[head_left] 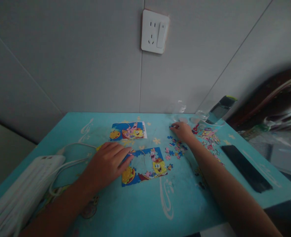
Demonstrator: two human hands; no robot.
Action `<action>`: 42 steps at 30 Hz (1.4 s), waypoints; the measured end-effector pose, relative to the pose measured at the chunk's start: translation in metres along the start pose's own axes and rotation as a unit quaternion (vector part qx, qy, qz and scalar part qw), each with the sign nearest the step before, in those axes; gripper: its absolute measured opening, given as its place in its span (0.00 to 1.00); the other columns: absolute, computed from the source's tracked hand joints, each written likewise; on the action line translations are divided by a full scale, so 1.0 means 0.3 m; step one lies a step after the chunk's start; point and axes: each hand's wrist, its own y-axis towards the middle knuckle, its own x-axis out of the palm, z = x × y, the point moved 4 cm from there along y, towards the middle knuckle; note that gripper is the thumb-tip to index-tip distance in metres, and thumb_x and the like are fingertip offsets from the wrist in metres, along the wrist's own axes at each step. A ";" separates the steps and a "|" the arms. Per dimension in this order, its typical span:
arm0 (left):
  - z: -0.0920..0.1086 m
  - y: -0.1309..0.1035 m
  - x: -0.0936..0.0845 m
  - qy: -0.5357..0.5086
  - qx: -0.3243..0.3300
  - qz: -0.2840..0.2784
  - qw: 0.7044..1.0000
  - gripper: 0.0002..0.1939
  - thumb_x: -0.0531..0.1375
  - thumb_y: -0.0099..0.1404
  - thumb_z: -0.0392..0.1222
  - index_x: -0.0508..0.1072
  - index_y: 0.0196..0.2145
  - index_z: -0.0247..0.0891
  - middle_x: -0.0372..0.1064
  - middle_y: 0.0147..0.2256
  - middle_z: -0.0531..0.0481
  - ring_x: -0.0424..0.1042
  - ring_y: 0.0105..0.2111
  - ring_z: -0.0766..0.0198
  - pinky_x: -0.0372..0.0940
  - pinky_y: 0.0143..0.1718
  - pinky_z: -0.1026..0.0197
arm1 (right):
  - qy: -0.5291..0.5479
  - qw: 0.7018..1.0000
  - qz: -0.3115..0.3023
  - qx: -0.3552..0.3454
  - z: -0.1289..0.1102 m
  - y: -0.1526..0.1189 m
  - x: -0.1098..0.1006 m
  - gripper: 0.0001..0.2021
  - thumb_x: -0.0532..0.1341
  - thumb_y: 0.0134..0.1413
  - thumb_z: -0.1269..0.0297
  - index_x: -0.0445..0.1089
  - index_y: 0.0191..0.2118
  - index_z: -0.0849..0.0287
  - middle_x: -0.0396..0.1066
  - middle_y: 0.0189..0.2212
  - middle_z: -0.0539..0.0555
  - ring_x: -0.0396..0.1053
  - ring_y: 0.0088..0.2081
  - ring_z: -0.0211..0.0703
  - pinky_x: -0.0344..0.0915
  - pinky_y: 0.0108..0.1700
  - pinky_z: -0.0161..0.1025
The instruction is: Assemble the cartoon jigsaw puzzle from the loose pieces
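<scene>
A partly assembled jigsaw puzzle with a blue border and a gap in its middle lies on the table. My left hand rests over its left upper side, fingers stretched out and holding nothing; it hides that corner. Farther back on the right, my right hand pinches a small blue puzzle piece at its fingertips. Just in front of that hand is a scattered group of loose puzzle pieces. Behind the puzzle lies a printed reference picture, showing the same cartoon characters.
More colourful pieces lie right of my right forearm. A long black object lies on the right, and a dark bottle-like item stands at the back. A white power strip with cables occupies the left. A wall socket is above.
</scene>
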 end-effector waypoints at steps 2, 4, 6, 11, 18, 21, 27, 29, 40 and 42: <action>0.001 0.000 0.000 -0.002 -0.001 0.000 1.000 0.10 0.58 0.70 0.41 0.76 0.44 0.36 0.74 0.35 0.46 0.71 0.36 0.57 0.64 0.42 0.53 | 0.007 1.000 0.000 0.007 0.005 0.008 0.002 0.15 0.64 0.57 0.61 0.79 0.46 0.63 0.79 0.38 0.61 0.75 0.39 0.49 0.64 0.43 0.39; 0.010 0.002 0.000 -0.004 0.005 -0.001 1.000 0.10 0.58 0.71 0.41 0.76 0.43 0.35 0.73 0.34 0.47 0.70 0.35 0.57 0.63 0.43 0.53 | 0.021 1.000 0.001 0.013 0.012 0.013 -0.001 0.14 0.65 0.55 0.61 0.79 0.43 0.64 0.79 0.37 0.61 0.74 0.38 0.49 0.64 0.41 0.39; 0.021 0.003 0.001 -0.006 0.012 -0.003 1.000 0.10 0.57 0.71 0.41 0.76 0.43 0.34 0.73 0.34 0.47 0.69 0.35 0.58 0.62 0.42 0.53 | 0.044 0.999 -0.002 0.017 0.016 0.015 -0.009 0.13 0.66 0.53 0.61 0.79 0.40 0.65 0.79 0.36 0.61 0.74 0.36 0.47 0.64 0.39 0.38; 0.040 0.008 0.003 -0.019 0.020 -0.005 1.000 0.10 0.57 0.72 0.40 0.76 0.44 0.33 0.72 0.34 0.47 0.68 0.34 0.58 0.61 0.42 0.53 | 0.135 0.991 -0.018 -0.001 -0.033 -0.046 -0.047 0.13 0.62 0.56 0.60 0.78 0.37 0.66 0.78 0.32 0.58 0.73 0.33 0.44 0.65 0.36 0.37; 0.099 0.000 0.024 -0.059 0.062 -0.066 0.994 0.09 0.56 0.72 0.42 0.75 0.42 0.35 0.70 0.32 0.49 0.68 0.34 0.59 0.60 0.41 0.54 | 0.357 0.922 -0.147 -0.032 -0.248 -0.296 -0.011 0.14 0.64 0.55 0.53 0.74 0.34 0.61 0.75 0.26 0.52 0.67 0.24 0.37 0.65 0.28 0.35; 0.172 -0.005 0.020 -0.066 0.125 -0.081 0.987 0.09 0.57 0.72 0.42 0.74 0.40 0.36 0.69 0.30 0.51 0.67 0.32 0.60 0.59 0.38 0.54 | 0.384 0.900 -0.203 -0.036 -0.331 -0.374 0.035 0.10 0.65 0.56 0.58 0.75 0.35 0.60 0.75 0.26 0.52 0.70 0.26 0.38 0.67 0.30 0.36; 0.327 -0.015 -0.018 -0.114 0.211 -0.057 0.969 0.13 0.57 0.71 0.47 0.72 0.33 0.37 0.65 0.25 0.54 0.64 0.27 0.62 0.59 0.34 0.54 | 0.345 0.911 -0.216 -0.060 -0.403 -0.424 0.054 0.07 0.65 0.56 0.64 0.79 0.38 0.58 0.78 0.30 0.51 0.72 0.30 0.39 0.68 0.34 0.36; 0.363 -0.023 -0.019 -0.129 0.229 -0.060 0.963 0.10 0.59 0.70 0.44 0.71 0.31 0.38 0.64 0.24 0.55 0.62 0.25 0.63 0.59 0.32 0.55 | 0.325 0.919 -0.214 -0.065 -0.408 -0.427 0.056 0.06 0.65 0.57 0.64 0.80 0.37 0.57 0.78 0.29 0.50 0.72 0.29 0.39 0.68 0.33 0.36; 0.378 -0.037 -0.010 -0.151 0.233 -0.063 0.959 0.09 0.57 0.66 0.34 0.68 0.27 0.38 0.63 0.22 0.54 0.60 0.23 0.63 0.56 0.26 0.55 | 0.272 0.940 -0.177 -0.106 -0.402 -0.425 0.084 0.08 0.64 0.59 0.63 0.80 0.41 0.52 0.81 0.36 0.50 0.77 0.36 0.44 0.71 0.41 0.40; 0.379 -0.039 -0.010 -0.154 0.234 -0.067 0.958 0.08 0.57 0.66 0.34 0.69 0.28 0.38 0.64 0.22 0.54 0.61 0.23 0.63 0.56 0.26 0.55 | 0.269 0.941 -0.172 -0.108 -0.398 -0.424 0.081 0.08 0.64 0.59 0.63 0.80 0.42 0.52 0.81 0.38 0.50 0.77 0.37 0.45 0.71 0.42 0.41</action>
